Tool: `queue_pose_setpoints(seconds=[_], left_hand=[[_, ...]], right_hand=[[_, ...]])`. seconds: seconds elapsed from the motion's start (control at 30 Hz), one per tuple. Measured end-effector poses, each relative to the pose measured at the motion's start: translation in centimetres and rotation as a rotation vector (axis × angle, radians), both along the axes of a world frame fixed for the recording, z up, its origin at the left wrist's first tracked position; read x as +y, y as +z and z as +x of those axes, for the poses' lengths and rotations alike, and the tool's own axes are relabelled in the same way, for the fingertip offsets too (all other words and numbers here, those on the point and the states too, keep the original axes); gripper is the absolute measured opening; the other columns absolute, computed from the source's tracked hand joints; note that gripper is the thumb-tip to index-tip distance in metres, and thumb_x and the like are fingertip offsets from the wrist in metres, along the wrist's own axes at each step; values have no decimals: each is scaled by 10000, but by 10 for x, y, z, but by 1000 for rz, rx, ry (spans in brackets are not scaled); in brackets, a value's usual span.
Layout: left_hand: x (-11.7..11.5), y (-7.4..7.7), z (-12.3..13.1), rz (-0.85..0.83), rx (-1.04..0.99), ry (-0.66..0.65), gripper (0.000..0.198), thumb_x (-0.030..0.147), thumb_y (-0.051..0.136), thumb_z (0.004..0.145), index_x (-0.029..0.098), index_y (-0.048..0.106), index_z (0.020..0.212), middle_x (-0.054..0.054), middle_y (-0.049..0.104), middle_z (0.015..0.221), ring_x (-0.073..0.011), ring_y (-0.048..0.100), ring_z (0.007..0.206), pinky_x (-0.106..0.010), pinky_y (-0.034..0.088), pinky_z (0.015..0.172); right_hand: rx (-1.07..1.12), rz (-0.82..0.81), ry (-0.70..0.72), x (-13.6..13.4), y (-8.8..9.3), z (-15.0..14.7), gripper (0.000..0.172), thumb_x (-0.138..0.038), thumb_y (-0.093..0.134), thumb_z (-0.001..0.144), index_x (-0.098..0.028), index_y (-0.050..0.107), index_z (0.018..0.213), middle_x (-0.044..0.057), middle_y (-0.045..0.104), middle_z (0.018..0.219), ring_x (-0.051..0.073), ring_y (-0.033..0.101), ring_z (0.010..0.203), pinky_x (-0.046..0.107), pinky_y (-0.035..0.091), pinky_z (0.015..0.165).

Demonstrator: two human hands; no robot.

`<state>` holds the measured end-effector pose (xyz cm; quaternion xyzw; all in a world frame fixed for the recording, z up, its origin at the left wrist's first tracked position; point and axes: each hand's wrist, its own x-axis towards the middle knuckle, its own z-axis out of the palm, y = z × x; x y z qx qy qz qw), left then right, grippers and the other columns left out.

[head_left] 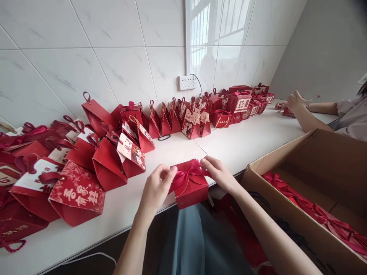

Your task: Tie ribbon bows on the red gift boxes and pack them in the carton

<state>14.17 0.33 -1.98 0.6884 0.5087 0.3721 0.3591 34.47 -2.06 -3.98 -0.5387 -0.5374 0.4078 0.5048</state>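
Note:
A red gift box [191, 194] rests at the front edge of the white table, its curved flaps folded over the top. Across it runs a shiny red ribbon [188, 172], tied in a bow at the middle. My left hand [159, 183] pinches the ribbon's left side between thumb and fingers. On the other side, my right hand [220, 175] pinches the ribbon near the box's right back corner. Both hands are closed, level with the box top.
Many red gift boxes [77, 193] crowd the left, more [240, 105] line the tiled wall. A cardboard carton [266, 198] with ribboned red boxes stands right. Another person's hands [295, 102] work at the far right. A black loop [164, 137] lies on the table [169, 152].

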Motion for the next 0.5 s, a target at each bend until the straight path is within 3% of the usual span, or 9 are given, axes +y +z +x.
queue_pose_setpoints(seconds=[0.13,0.23,0.4,0.5], left_hand=[[-3,-8,7,9,-38,-3,368,526,532,790,205,455,628,39,430,580,-125,421,559,-228,346,546],[-6,-16,13,10,-95,59,369,526,520,800,208,446,627,41,423,569,-119,415,544,-220,348,526],[-10,-23,14,3,-205,181,348,550,535,784,210,495,726,19,515,660,-126,480,582,-221,387,536],[-12,-24,2,-99,-219,112,402,595,463,809,204,512,730,9,517,643,-123,457,538,-234,370,489]], right_hand=[[18,22,25,9,-4,-8,472,-622,516,793,-190,414,631,-64,342,582,83,306,535,233,259,520],[108,43,49,5,-10,-12,451,-598,528,798,-190,421,637,-60,346,593,88,306,545,235,257,525],[153,48,-48,-16,-14,-14,409,-569,484,842,-202,408,676,-62,373,600,93,331,544,236,281,533],[47,-52,-53,-28,-11,-8,410,-568,427,871,-204,416,681,-57,440,571,102,377,541,244,309,555]])
